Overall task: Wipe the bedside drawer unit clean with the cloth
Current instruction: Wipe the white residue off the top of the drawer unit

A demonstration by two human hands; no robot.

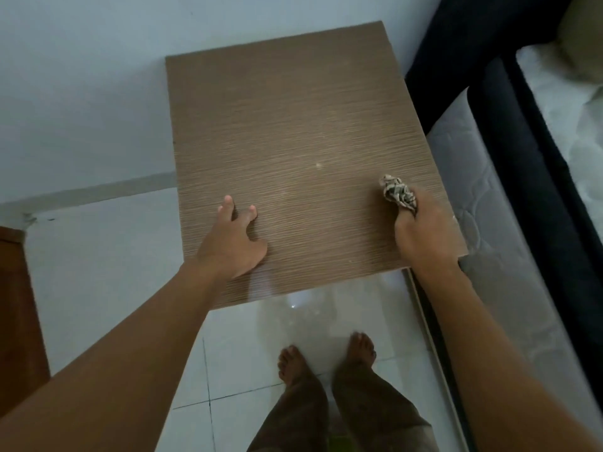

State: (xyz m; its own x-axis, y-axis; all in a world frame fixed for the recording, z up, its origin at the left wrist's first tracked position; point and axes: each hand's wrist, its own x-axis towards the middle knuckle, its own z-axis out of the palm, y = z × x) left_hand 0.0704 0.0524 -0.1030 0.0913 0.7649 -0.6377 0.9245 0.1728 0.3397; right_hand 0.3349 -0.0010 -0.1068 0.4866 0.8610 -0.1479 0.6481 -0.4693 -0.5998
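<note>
Right grip clamped round the crumpled cloth, which juts ahead of its fingers and touches the top of the drawer unit near its right edge; left grip apart, fingers spread, resting on the same top, well to the left; mattress just right of the right grip.

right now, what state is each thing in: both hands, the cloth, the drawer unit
left hand, fingers spread, resting on the unit's top
right hand, grips the cloth near the top's right edge
cloth, crumpled into a wad, down at the top's surface
drawer unit, top shows pale specks and smudges; drawers out of view
</note>
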